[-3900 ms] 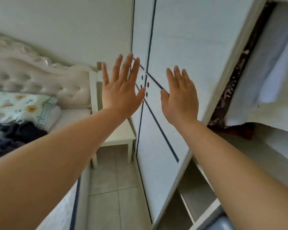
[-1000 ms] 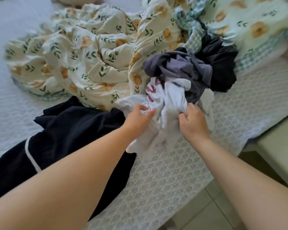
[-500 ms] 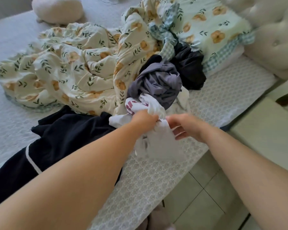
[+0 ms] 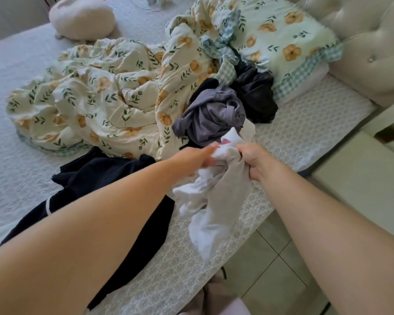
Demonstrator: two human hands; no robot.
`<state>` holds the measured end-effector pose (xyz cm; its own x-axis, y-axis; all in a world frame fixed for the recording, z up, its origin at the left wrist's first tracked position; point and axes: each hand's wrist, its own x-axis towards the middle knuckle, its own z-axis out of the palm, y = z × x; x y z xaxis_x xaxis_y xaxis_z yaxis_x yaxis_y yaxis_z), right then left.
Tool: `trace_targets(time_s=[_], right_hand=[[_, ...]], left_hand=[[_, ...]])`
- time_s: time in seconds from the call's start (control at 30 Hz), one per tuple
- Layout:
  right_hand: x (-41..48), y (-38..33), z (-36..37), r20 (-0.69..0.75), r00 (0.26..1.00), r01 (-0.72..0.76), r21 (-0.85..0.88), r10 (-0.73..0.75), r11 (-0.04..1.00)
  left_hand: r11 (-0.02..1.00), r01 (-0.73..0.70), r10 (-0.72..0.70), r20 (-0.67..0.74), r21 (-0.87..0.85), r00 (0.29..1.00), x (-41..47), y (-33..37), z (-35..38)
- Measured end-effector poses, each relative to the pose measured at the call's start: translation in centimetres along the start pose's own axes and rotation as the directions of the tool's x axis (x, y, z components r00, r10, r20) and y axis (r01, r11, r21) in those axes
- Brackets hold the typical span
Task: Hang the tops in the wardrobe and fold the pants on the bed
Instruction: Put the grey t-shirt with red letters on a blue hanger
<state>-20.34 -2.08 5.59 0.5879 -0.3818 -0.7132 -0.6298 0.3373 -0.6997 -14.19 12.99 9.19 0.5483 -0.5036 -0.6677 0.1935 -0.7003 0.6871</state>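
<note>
White garment [image 4: 216, 201]: bunched, held up off the bed [image 4: 309, 123] at its near edge, loose end hanging toward the floor tiles [image 4: 271, 280]. A pink print shows at the top of the bunch. I read it as a top, so it goes to the wardrobe, but no collar or sleeve is clear enough to be sure.

I have the left hand [image 4: 198, 156] clamped round the bunch from one side and the right hand [image 4: 251, 160] fisted on it from the other. The hands are close together with fabric between them.

Handling, my call: light, thin, fully limp and not fragile. It won't slip, but it will sag and twist, and a grip on the bunch tells me nothing about its shape. Better to find the shoulder seams or neckline, one hand per shoulder, and shake it open before looking for a hanger.

Garment count: four.
- One white garment, in hand.
- One grey-purple garment [image 4: 212, 117], crumpled just behind the hands.
- One black garment [image 4: 257, 96], crumpled beyond that, against the pillow [image 4: 282, 35].
- One pair of navy pants [image 4: 114, 178] with a white side stripe, lying spread under my left forearm, not folded.

More could be buried in the heap, can't tell.

Other things: one floral duvet [image 4: 96, 92], rumpled mid-bed. One floral pillow with a check border. One round cream cushion [image 4: 82, 17] at the far edge. One tufted headboard [image 4: 369, 42]. One pale nightstand [image 4: 362, 185] beside the bed. Wardrobe not in view.
</note>
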Motion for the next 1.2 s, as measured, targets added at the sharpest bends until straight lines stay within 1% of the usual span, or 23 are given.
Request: trace_targets(time_s=[0.03, 0.07, 0.1, 0.13, 0.17, 0.2, 0.23, 0.27, 0.33, 0.37, 0.43, 0.5, 0.57, 0.6, 0.63, 0.7, 0.8, 0.87, 0.9, 0.97, 1.03, 1.1, 1.2], right_hand=[[-0.4, -0.4, -0.2, -0.012, 0.999, 0.045, 0.023, -0.044, 0.999], [-0.9, -0.7, -0.5, -0.014, 0.996, 0.091, 0.052, -0.091, 0.994], [-1.7, -1.2, -0.7, 0.003, 0.992, 0.122, 0.076, -0.123, 0.990], [-2.5, -1.6, -1.1, 0.041, 0.989, 0.141, 0.098, -0.145, 0.985], [-3.2, -2.0, -1.7, 0.097, 0.981, 0.154, 0.114, -0.165, 0.981], [-3.9, -2.3, -2.3, 0.165, 0.969, 0.163, 0.126, -0.183, 0.979], [-4.9, -2.7, -2.8, 0.234, 0.952, 0.169, 0.130, -0.196, 0.977], [-5.6, -3.2, -3.2, 0.275, 0.940, 0.178, 0.111, -0.203, 0.978], [-6.6, -3.8, -3.9, 0.309, 0.932, 0.196, 0.006, -0.188, 0.981], [-7.0, -4.1, -4.3, 0.309, 0.935, 0.204, -0.063, -0.175, 0.977], [-7.2, -4.4, -5.3, 0.263, 0.950, 0.217, -0.169, -0.169, 0.961], [-7.5, -4.8, -6.3, 0.214, 0.952, 0.245, -0.110, -0.217, 0.963], [-7.6, -5.3, -6.8, 0.157, 0.943, 0.290, 0.047, -0.294, 0.956], [-7.3, -5.6, -7.1, 0.107, 0.941, 0.313, 0.092, -0.322, 0.945], [-7.2, -6.0, -7.3, 0.072, 0.936, 0.336, 0.114, -0.345, 0.935], [-7.2, -6.7, -7.5, 0.083, 0.920, 0.376, 0.090, -0.383, 0.922], [-7.9, -7.6, -7.8, 0.147, 0.898, 0.419, -0.003, -0.414, 0.908], [-9.0, -8.2, -7.5, 0.177, 0.888, 0.448, -0.133, -0.423, 0.884], [-9.6, -8.5, -7.5, 0.158, 0.883, 0.468, -0.233, -0.442, 0.852], [-10.6, -9.2, -7.7, 0.097, 0.844, 0.521, -0.380, -0.527, 0.764], [-11.6, -10.2, -8.1, 0.047, 0.782, 0.567, -0.467, -0.622, 0.678], [-12.5, -11.0, -8.5, 0.040, 0.734, 0.584, -0.546, -0.678, 0.600], [-13.8, -12.0, -8.7, 0.067, 0.699, 0.598, -0.601, -0.712, 0.530]], left_hand=[[1.000, 0.016, -0.020, -0.164, -0.025, 0.986, 0.7, 0.1, -0.2], [0.999, 0.019, -0.029, -0.302, -0.035, 0.953, 1.2, 0.3, -0.3], [0.995, 0.010, -0.046, -0.384, -0.095, 0.922, 1.6, 0.4, -0.3], [0.976, 0.001, -0.086, -0.383, -0.218, 0.920, 1.6, 0.8, -0.2], [0.924, 0.010, -0.135, -0.301, -0.383, 0.944, 1.2, 1.5, 0.0], [0.842, 0.039, -0.159, -0.178, -0.538, 0.971, 1.1, 2.1, 0.2], [0.765, 0.067, -0.147, -0.073, -0.640, 0.986, 1.2, 2.6, 0.5], [0.712, 0.085, -0.128, -0.010, -0.697, 0.992, 1.5, 2.9, 0.8], [0.674, 0.075, -0.146, -0.033, -0.735, 0.989, 3.6, 2.9, 1.0], [0.677, 0.061, -0.162, -0.067, -0.733, 0.985, 4.3, 3.2, 1.0], [0.698, -0.008, -0.111, -0.119, -0.716, 0.987, 2.5, 5.4, 1.1], [0.705, -0.107, 0.001, -0.150, -0.701, 0.989, -0.1, 7.4, 1.6], [0.734, -0.186, 0.073, -0.196, -0.654, 0.978, -1.4, 8.2, 2.3], [0.757, -0.216, 0.109, -0.206, -0.617, 0.972, -1.9, 8.4, 2.7], [0.774, -0.243, 0.150, -0.203, -0.584, 0.968, -2.5, 8.6, 3.0], [0.785, -0.290, 0.227, -0.182, -0.548, 0.957, -3.6, 8.8, 3.3], [0.753, -0.334, 0.315, -0.135, -0.566, 0.939, -4.7, 9.1, 3.2], [0.755, -0.354, 0.342, -0.128, -0.552, 0.931, -5.2, 9.4, 3.0], [0.758, -0.364, 0.347, -0.137, -0.542, 0.928, -5.5, 9.5, 2.8], [0.780, -0.393, 0.349, -0.184, -0.486, 0.919, -6.0, 9.8, 2.0], [0.824, -0.426, 0.360, -0.235, -0.375, 0.903, -6.5, 10.1, 1.2], [0.858, -0.453, 0.380, -0.293, -0.243, 0.877, -6.9, 10.5, 0.4], [0.880, -0.475, 0.452, -0.362, 0.028, 0.815, -7.8, 11.3, -0.2]])
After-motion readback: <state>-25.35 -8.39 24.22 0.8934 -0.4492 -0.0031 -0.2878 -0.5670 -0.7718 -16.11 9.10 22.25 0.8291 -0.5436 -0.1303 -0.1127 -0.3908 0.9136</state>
